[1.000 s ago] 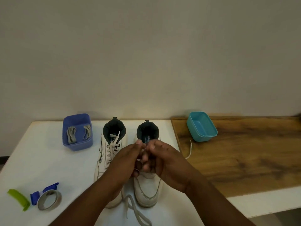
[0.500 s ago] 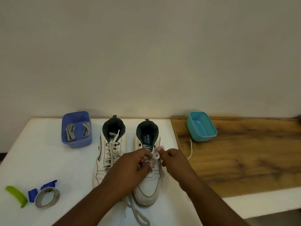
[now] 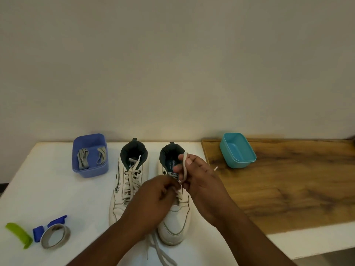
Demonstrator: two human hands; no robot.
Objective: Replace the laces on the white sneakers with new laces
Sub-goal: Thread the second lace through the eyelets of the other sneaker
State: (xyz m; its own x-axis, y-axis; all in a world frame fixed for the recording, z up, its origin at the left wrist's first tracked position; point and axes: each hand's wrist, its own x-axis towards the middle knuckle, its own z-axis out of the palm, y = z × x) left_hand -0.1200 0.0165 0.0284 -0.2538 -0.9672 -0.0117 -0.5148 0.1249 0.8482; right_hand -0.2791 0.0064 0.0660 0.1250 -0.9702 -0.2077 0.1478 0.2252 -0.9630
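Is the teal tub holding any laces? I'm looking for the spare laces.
No, the teal tub on the wooden board looks empty; the grey laces lie in the blue tub.

A big plain wall [image 3: 172, 64] fills the back — pale and bare. Below it sits a white table [image 3: 48, 189]. On its right side lies a brown wooden board [image 3: 288, 189] — the light is soft and dim.

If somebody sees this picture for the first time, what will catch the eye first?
Two hands meet over the right white sneaker: the right hand lifts a loop of its lace, the left hand pinches at the eyelets. Beside it stands the left sneaker, still laced. A blue tub with grey laces sits left; a teal tub sits right.
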